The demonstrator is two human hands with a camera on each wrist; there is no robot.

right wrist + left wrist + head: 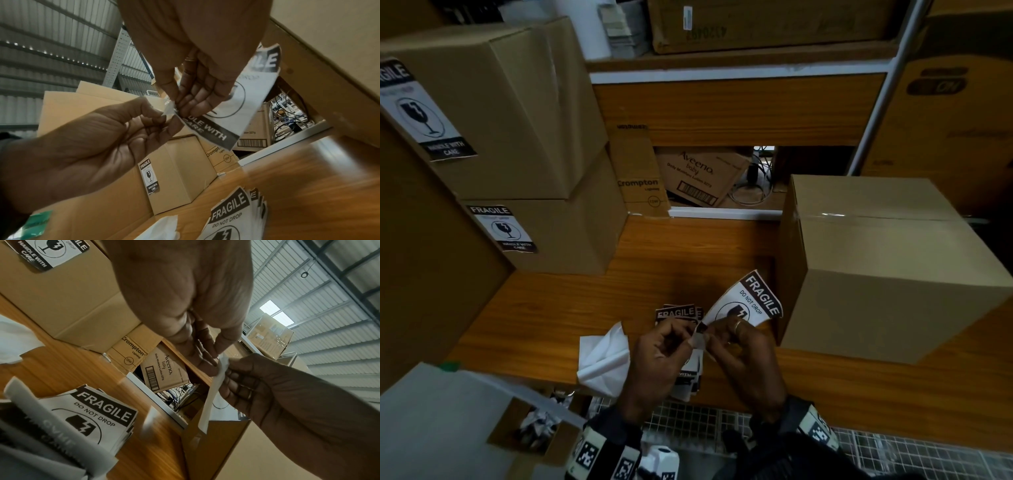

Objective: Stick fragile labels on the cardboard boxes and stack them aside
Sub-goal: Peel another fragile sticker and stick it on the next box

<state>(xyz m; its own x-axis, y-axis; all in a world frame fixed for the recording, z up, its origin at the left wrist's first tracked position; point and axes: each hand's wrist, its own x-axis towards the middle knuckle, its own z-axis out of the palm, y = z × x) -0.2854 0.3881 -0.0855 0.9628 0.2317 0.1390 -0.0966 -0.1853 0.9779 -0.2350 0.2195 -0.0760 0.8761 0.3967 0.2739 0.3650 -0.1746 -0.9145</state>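
Over the wooden table, both hands hold one black-and-white fragile label [751,299]. My right hand [717,330] pinches the label [242,100] near its lower edge. My left hand [693,337] pinches a small translucent corner of the backing [168,109], lifted off the label's bottom corner. In the left wrist view the label [213,391] shows edge-on between the left hand [209,360] and the right hand [232,374]. A plain taped cardboard box [876,267] stands just right of the hands. Two labelled boxes [517,102] [558,236] are stacked at the left.
A stack of several fragile labels [677,313] lies on the table [551,308] under the hands, with crumpled white backing paper [606,359] to its left. Printed cartons [698,174] fill the recess behind. An open carton with scraps [534,428] sits lower left.
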